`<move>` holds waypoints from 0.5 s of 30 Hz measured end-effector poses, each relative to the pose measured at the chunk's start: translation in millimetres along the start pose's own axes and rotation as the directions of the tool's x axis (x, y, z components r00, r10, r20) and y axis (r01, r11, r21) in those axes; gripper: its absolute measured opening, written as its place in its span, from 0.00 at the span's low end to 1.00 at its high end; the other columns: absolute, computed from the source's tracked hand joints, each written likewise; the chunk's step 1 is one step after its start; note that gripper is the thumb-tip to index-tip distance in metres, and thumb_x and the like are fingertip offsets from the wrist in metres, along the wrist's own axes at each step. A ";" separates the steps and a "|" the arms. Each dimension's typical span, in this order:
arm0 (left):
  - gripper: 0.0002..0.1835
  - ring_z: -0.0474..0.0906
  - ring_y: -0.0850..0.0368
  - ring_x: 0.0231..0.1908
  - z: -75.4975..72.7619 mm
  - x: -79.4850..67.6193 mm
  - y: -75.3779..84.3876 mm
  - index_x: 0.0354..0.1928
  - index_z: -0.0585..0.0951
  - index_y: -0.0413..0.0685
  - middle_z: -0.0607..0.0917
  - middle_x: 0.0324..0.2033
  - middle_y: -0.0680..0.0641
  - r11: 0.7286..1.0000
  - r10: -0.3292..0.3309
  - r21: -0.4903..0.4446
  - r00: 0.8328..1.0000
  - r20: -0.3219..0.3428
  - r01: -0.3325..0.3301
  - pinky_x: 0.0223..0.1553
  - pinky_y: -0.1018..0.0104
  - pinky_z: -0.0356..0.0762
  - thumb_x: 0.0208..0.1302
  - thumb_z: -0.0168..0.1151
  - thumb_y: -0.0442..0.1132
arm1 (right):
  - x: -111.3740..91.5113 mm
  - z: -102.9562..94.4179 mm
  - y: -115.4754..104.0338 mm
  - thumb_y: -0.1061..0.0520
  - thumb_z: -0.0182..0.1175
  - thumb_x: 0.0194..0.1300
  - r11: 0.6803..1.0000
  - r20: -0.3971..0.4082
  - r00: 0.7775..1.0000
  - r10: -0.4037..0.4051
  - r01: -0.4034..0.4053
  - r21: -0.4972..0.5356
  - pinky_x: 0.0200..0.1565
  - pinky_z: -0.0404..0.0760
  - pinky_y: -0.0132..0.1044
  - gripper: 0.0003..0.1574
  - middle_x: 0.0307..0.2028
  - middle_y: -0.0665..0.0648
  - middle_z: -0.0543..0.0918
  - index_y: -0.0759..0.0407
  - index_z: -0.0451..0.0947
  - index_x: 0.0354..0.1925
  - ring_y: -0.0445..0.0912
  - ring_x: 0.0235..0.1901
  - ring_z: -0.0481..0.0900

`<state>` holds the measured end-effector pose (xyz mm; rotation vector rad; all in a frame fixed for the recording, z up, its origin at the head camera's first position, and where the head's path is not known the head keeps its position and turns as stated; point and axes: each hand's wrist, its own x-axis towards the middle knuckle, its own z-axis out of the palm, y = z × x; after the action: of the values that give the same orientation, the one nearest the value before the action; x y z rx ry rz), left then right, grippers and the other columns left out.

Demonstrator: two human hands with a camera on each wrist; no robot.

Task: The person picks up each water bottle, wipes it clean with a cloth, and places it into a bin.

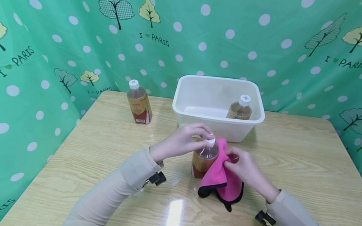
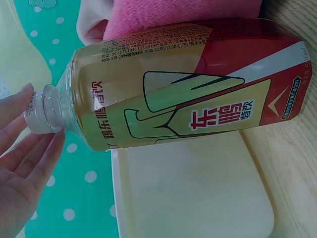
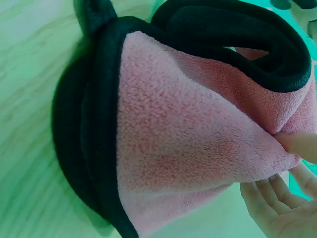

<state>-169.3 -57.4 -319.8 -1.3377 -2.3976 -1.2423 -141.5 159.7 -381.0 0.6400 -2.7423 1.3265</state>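
My left hand (image 1: 188,141) pinches the white cap (image 2: 37,111) of a drink bottle (image 1: 202,162) that stands upright on the table. The bottle has a gold and red label (image 2: 198,89) with a clear neck. In my right hand (image 1: 244,168) is a pink cloth (image 1: 223,179) with black edging, bunched between thumb and fingers. The cloth hangs against the bottle's right side, its lower corners down by the tabletop. In the right wrist view the fuzzy cloth (image 3: 183,124) fills most of the picture, with the thumb (image 3: 299,146) pressing its fold.
Behind the hands stands a white plastic tub (image 1: 194,119) with another capped bottle (image 1: 240,109) inside at the right. A third bottle (image 1: 140,104) stands at the table's back left. A green patterned curtain (image 1: 193,23) hangs behind the wooden table (image 1: 298,163).
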 end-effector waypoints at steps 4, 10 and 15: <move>0.08 0.77 0.58 0.39 0.2 0.4 -1.0 0.35 0.81 0.37 0.81 0.36 0.45 1.000 -0.006 -0.015 1.000 0.002 0.006 0.39 0.78 0.75 0.53 0.63 0.33 | 0.8 4.4 4.9 0.73 0.59 0.47 1.000 0.038 0.999 0.019 -0.019 -0.010 0.33 0.81 0.35 0.11 0.29 0.58 0.79 0.67 0.74 0.33 0.49 0.31 0.78; 0.08 0.77 0.59 0.38 0.1 -0.1 -1.6 0.34 0.81 0.37 0.81 0.35 0.46 1.000 -0.006 -0.016 1.000 -0.001 0.006 0.40 0.77 0.75 0.53 0.63 0.34 | 3.2 11.9 15.1 0.72 0.60 0.46 0.999 0.086 0.996 0.019 -0.015 -0.045 0.30 0.78 0.32 0.10 0.27 0.56 0.78 0.67 0.74 0.32 0.46 0.29 0.76; 0.08 0.77 0.60 0.38 0.7 0.1 -2.5 0.34 0.81 0.37 0.81 0.35 0.46 1.000 0.006 -0.010 1.000 -0.004 -0.006 0.41 0.78 0.74 0.52 0.63 0.33 | 3.4 17.4 21.8 0.72 0.60 0.46 0.998 0.096 0.995 0.008 -0.002 -0.064 0.29 0.77 0.32 0.11 0.27 0.55 0.78 0.67 0.74 0.32 0.44 0.28 0.74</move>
<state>-171.1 -57.6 -321.7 -1.3433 -2.3859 -1.2564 -150.2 157.3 -407.6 0.7115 -2.8506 1.2343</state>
